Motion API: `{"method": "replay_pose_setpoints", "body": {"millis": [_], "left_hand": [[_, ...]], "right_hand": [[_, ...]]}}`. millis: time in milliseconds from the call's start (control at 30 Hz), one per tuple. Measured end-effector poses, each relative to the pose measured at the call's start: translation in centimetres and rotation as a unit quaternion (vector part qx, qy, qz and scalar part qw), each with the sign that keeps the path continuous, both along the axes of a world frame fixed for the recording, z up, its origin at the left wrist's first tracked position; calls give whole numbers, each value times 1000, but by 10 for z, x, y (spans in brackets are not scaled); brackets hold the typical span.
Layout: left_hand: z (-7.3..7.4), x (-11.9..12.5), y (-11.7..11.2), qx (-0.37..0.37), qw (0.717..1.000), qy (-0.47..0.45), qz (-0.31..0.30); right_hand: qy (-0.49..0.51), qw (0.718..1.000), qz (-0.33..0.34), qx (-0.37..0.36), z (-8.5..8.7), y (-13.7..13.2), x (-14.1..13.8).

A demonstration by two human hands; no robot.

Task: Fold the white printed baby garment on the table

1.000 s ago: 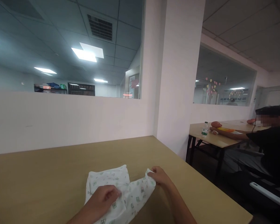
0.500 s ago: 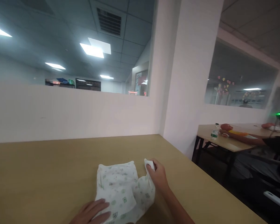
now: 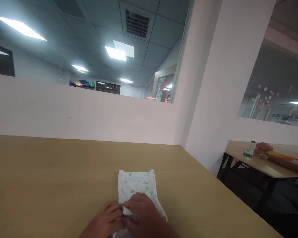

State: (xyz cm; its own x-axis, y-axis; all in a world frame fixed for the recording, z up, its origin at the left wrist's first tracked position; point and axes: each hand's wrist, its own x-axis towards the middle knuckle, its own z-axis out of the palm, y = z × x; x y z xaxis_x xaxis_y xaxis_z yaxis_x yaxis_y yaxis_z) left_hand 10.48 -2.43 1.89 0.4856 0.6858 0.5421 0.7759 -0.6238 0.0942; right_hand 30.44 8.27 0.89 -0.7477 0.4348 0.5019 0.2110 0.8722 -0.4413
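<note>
A small white printed cloth (image 3: 137, 185) lies folded into a narrow strip on the tan wooden table (image 3: 52, 172), near its front edge. My left hand (image 3: 108, 219) rests on the cloth's near left part. My right hand (image 3: 145, 213) lies over the near end, its fingers closed on a fold of the fabric. The two hands touch each other. The far half of the cloth is uncovered and flat.
A white half-height wall (image 3: 89, 112) runs along the table's far side, with a white pillar (image 3: 223, 86) at the right. Beyond it stands a second table (image 3: 263, 163) with a water bottle (image 3: 247, 152) and another person's forearm (image 3: 280, 158).
My right hand has brought the cloth's right part over to the left, so the cloth is now a narrow folded strip. Both hands have come together at its near end. The view has swung left.
</note>
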Motion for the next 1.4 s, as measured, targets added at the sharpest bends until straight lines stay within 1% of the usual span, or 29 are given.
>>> {"method": "replay_pose_setpoints", "body": {"millis": [67, 133, 167, 233, 300, 333, 433, 533, 600, 667, 700, 767, 800, 867, 933, 1000, 1067, 1100, 1167, 1233, 1400], "left_hand": [[-5, -3, 3, -14, 999, -39, 18], [-13, -8, 5, -9, 995, -85, 53], [-16, -10, 6, 7, 993, -97, 72], [-21, -11, 6, 47, 990, -81, 102], [-22, -10, 5, 68, 991, -26, 109], [-22, -9, 5, 69, 992, 5, 101], [-22, -9, 5, 60, 993, 61, 83], [-27, -15, 8, 48, 993, 60, 87], [-30, -20, 9, 26, 995, 45, 80], [-34, -24, 11, -12, 997, 17, 70], [-35, -25, 13, -36, 997, -5, 71], [-35, -24, 24, -85, 991, -62, 82], [-35, -22, 32, -107, 985, -95, 94], [-33, -15, 55, -138, 971, -157, 117], [-32, -3, 83, -157, 959, -193, 133], [-34, 13, 109, -180, 953, -185, 158], [-40, 26, 125, -201, 951, -130, 196], [-44, 31, 130, -208, 950, -95, 214], [-50, 34, 130, -219, 947, -34, 234], [-53, 30, 125, -233, 942, -6, 242], [-48, 13, 112, -283, 923, 8, 261]], "right_hand": [[35, 999, 14, -18, 9, 1, 14], [54, 998, 4, -45, 17, 5, 27], [51, 997, -4, -55, 20, 8, 32], [31, 997, -14, -63, 20, 14, 38], [-2, 998, -11, -60, 17, 18, 40], [-20, 998, -11, -64, 15, 19, 40], [-55, 993, -40, -95, 7, 18, 40], [-52, 987, -90, -120, 0, 15, 45], [-49, 981, -124, -138, -6, 13, 52], [-40, 977, -135, -160, -10, 12, 59], [-29, 977, -124, -170, -10, 12, 62], [17, 979, -98, -177, -8, 19, 66], [51, 979, -97, -172, -6, 25, 66], [110, 976, -122, -145, -1, 40, 62], [121, 973, -164, -111, -1, 55, 54], [78, 974, -195, -84, -6, 66, 44], [3, 974, -214, -69, -16, 71, 38], [-37, 973, -218, -64, -22, 71, 36], [-103, 968, -220, -58, -30, 69, 38], [-131, 965, -222, -50, -33, 66, 43], [-174, 957, -226, -46, -24, 61, 52]]}}
